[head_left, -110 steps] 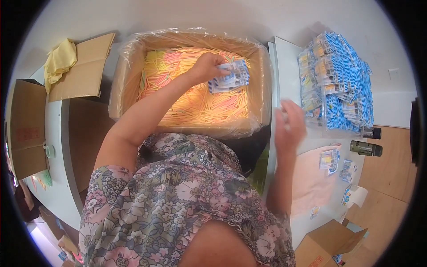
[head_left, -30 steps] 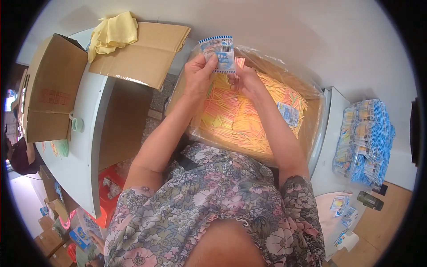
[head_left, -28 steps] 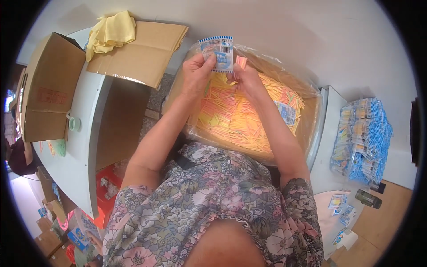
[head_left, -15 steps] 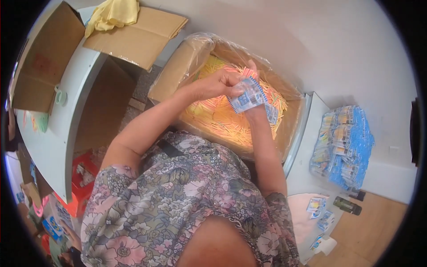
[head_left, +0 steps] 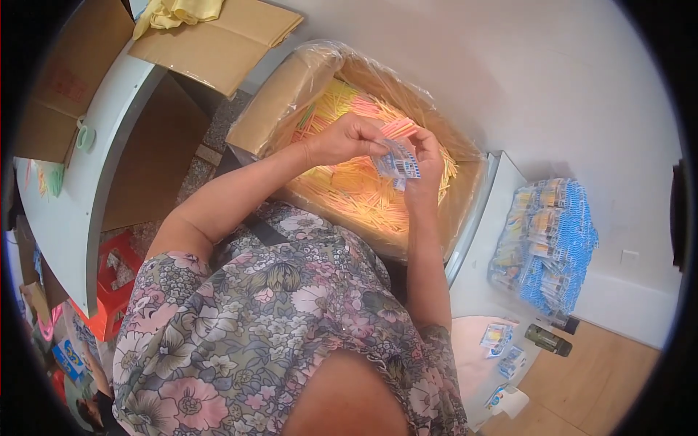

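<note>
My left hand [head_left: 355, 139] pinches a small clear packet [head_left: 397, 161] with blue striped edges between thumb and fingers. Close beside it, my right hand [head_left: 427, 158] has its fingers closed around a small bundle of thin pink sticks [head_left: 398, 129]. The bundle's ends stick out just above the packet's edge; whether any are inside it, I cannot tell. Both hands are over a cardboard box [head_left: 254, 120] lined with clear plastic. Loose thin sticks [head_left: 356, 200] in yellow, orange and pink fill it.
A pile of filled blue-edged packets [head_left: 549, 243] stands on the white surface at right. Near it are a few loose packets [head_left: 497, 338] and a dark green cylinder [head_left: 548, 339]. At left, a white table [head_left: 73, 218] bears an opened carton [head_left: 211, 43] with a yellow cloth [head_left: 178, 11].
The packet has turned from facing up to a steeper tilt. More of the pink bundle now shows between my hands. The whole view has shifted slightly.
</note>
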Demonstrator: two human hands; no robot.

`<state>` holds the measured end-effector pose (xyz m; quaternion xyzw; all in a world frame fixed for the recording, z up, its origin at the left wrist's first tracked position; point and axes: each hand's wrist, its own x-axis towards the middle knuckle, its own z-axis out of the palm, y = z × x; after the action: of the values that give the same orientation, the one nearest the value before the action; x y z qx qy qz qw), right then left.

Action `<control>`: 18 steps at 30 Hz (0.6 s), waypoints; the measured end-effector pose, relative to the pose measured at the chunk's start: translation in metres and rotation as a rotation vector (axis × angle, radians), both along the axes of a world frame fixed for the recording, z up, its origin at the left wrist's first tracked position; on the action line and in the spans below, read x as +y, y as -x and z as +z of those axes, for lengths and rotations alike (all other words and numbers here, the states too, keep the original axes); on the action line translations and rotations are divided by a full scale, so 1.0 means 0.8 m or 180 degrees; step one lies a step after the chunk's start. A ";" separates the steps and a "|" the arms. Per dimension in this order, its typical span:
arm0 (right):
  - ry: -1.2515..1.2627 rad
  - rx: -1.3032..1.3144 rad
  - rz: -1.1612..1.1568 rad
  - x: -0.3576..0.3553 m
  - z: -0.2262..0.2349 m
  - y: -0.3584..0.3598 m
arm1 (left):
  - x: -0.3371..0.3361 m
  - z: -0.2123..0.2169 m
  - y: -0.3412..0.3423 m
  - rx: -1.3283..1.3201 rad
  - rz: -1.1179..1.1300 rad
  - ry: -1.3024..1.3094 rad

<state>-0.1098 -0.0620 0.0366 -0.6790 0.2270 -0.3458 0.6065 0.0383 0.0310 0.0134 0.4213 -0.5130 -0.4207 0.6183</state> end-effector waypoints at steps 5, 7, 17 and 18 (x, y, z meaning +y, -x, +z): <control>-0.0221 0.0178 -0.0180 0.000 0.016 0.005 | -0.006 -0.007 -0.003 -0.0227 0.0036 0.0134; -0.0148 0.0145 -0.0210 -0.001 0.015 0.005 | -0.007 -0.009 -0.005 -0.0319 0.0059 0.0146; -0.0039 -0.0074 -0.0946 0.013 0.001 -0.001 | -0.008 -0.012 -0.006 -0.0667 0.0537 0.0117; 0.0069 -0.0160 -0.1005 0.014 -0.001 -0.004 | -0.007 -0.012 -0.007 -0.0667 0.0563 0.0056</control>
<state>-0.1066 -0.0511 0.0355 -0.6325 0.3118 -0.4561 0.5428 0.0441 0.0251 0.0035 0.5011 -0.5393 -0.3138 0.5997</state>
